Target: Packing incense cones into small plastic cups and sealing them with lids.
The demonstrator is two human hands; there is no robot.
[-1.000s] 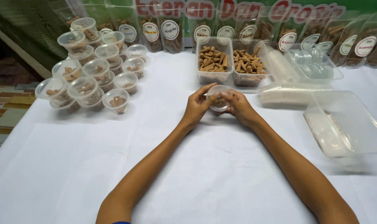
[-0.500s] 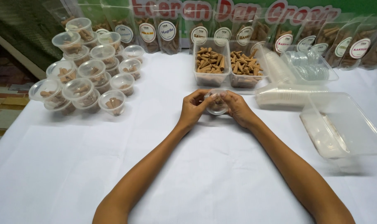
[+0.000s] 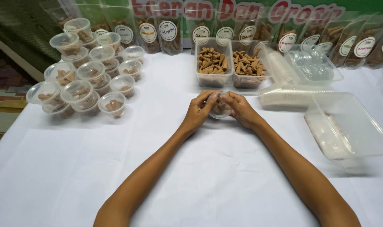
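Both hands meet at the middle of the white-clothed surface (image 3: 191, 168), closed around one small clear plastic cup (image 3: 219, 107) of brown incense cones: the left hand (image 3: 198, 111) grips its left side, the right hand (image 3: 241, 109) its right, fingers curled over the rim. Just behind stand two clear tubs of cones (image 3: 229, 63). A stack of filled lidded cups (image 3: 86, 80) sits well off to the left, and an empty clear tray (image 3: 347, 126) lies to the right.

Bright, even light; perhaps slight edge distortion.
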